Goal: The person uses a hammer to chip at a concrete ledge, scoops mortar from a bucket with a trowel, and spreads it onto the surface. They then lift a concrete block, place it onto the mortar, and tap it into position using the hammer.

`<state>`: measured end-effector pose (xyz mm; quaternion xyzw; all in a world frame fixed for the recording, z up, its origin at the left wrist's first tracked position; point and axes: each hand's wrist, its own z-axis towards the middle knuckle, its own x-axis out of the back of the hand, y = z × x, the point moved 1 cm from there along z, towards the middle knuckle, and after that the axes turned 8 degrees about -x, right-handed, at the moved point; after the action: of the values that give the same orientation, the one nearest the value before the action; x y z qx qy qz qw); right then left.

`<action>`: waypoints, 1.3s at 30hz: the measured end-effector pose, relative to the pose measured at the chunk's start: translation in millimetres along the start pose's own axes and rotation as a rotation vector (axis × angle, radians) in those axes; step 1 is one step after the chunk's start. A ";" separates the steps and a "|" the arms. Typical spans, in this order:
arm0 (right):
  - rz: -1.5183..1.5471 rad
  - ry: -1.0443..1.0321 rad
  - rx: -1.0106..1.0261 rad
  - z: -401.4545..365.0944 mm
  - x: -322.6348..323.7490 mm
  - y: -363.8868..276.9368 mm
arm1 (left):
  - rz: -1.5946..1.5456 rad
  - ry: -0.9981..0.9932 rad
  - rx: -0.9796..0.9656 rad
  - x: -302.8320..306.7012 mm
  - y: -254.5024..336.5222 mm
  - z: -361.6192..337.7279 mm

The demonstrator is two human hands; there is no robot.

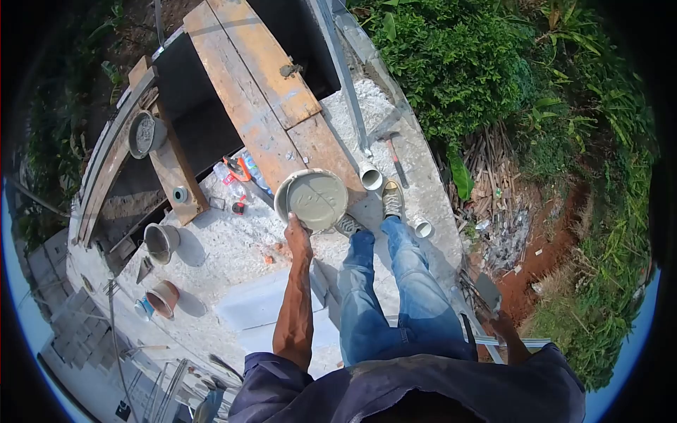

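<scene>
My left hand (297, 240) grips the near rim of a bucket (282, 195) out in front of me. Wet grey mortar (314, 202) fills it close to the top. On the right, low beside my hip, my right hand (502, 324) is closed on a trowel (487, 290) whose flat grey blade points up and away from me. The fingers of that hand are partly in shadow. Below the bucket, one shoe (348, 225) is partly covered by it, while the other shoe (393, 199) shows fully on the rough concrete.
Wooden planks (247, 92) bridge a dark opening ahead. A hammer (396, 161) and white pipe ends (370, 176) lie near my feet. Buckets (161, 243) stand to the left; another bucket (146, 134) sits on a board. The slab's right edge drops toward plants (451, 77).
</scene>
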<state>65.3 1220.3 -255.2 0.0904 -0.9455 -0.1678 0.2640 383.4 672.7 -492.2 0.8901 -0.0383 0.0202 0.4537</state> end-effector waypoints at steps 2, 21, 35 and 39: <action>0.065 -0.077 -0.225 -39.3 14.2 -8.7 | 0.081 0.101 0.048 17.7 21.9 -28.0; 0.542 -0.244 -0.229 -65.8 -1.9 -198.7 | -0.123 0.725 0.410 190.9 173.3 -54.5; 0.022 -0.185 0.048 -114.1 40.5 -455.9 | 0.220 0.101 0.024 35.3 377.5 267.9; 0.519 -0.223 -0.157 -155.3 64.3 -526.8 | 0.493 -0.160 -0.062 -27.0 429.6 352.5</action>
<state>136.6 673.3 -292.5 -0.1941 -0.9443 -0.1765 0.1989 319.8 137.2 -354.8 0.8382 -0.2905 0.0588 0.4578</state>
